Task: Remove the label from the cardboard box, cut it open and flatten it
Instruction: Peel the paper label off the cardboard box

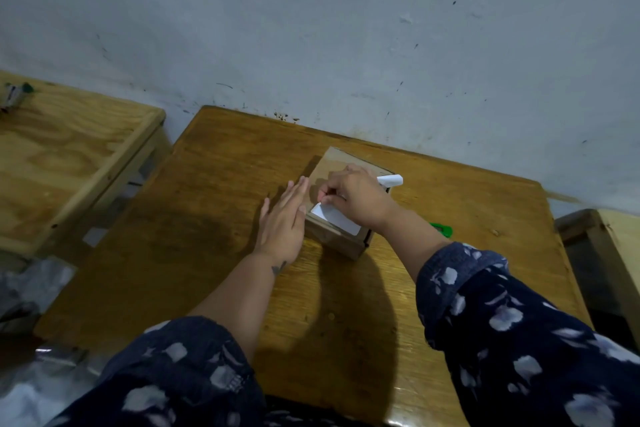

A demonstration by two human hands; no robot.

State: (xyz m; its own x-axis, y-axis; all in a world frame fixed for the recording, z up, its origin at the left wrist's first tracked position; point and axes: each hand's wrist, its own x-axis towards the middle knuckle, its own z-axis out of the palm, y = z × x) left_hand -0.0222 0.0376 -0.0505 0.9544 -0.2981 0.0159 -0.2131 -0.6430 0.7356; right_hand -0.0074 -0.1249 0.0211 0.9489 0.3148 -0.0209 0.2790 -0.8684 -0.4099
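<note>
Head view
Cardboard box [341,229]: set on the wooden tabletop [214,218], between the two hands, near the wall; its top face is turned toward the camera.
Label [334,217]: a white sheet seen on the top of the box, under the right hand; its left corner is lifted off the cardboard, while the near part lies flat.
Left hand [285,218]: held flat with fingers straight and together, pressed against the left side of the box; nothing is gripped, the palm is spread.
Right hand [353,198]: laid over the top of the box, fingers curled, the fingertips [325,198] pinched on the lifted edge of the label.
White rolled piece [391,180]: seen just past the right hand, on its far right side, above the far corner of the box; whether it is a peeled part of the label or another item cannot be told.
Green object [443,229]: partly hidden behind the right forearm, lying on the tabletop to the right of the box, apart from it; its kind cannot be made out.
Sleeves [512,322]: dark blue cloth with pale blotches, pushed up on both forearms.
Second wooden surface [69,156]: placed well to the left of the left hand, separated from the tabletop by a gap; a small blurred item [15,95] lies at its far corner.
Wall [346,28]: grey-white, marked with dark specks, directly beyond the box.
</note>
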